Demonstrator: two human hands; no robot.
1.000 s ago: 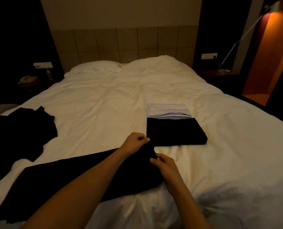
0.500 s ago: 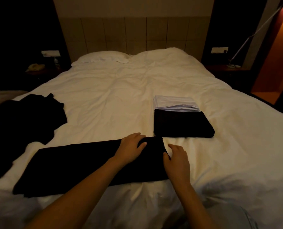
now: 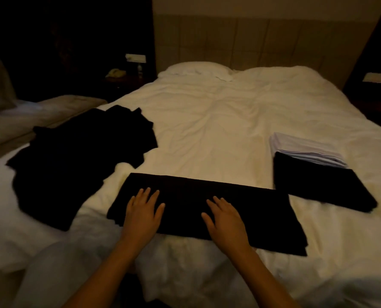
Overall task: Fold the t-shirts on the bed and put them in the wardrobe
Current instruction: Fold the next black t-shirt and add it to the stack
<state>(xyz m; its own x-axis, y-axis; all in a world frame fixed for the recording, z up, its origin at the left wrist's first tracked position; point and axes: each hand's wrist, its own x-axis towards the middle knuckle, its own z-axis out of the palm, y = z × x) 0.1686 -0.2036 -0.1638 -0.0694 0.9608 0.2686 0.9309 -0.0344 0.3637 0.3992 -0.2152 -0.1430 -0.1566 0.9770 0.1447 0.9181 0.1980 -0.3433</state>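
Note:
A black t-shirt, folded into a long strip, lies across the near part of the white bed. My left hand lies flat on the strip's left part with fingers spread. My right hand lies flat on its middle, fingers straight. To the right sits a folded black t-shirt, and a folded white t-shirt lies just behind it. A heap of unfolded black t-shirts lies at the left of the bed.
Two white pillows lie at the padded headboard. A dark nightstand with a telephone stands at the left. Another piece of furniture with pale cushions is beside the bed on the left.
Both hands let go of the strip's right end and moved left along it, now pressing it flat. The view swung left, so the folded pile sits farther right.

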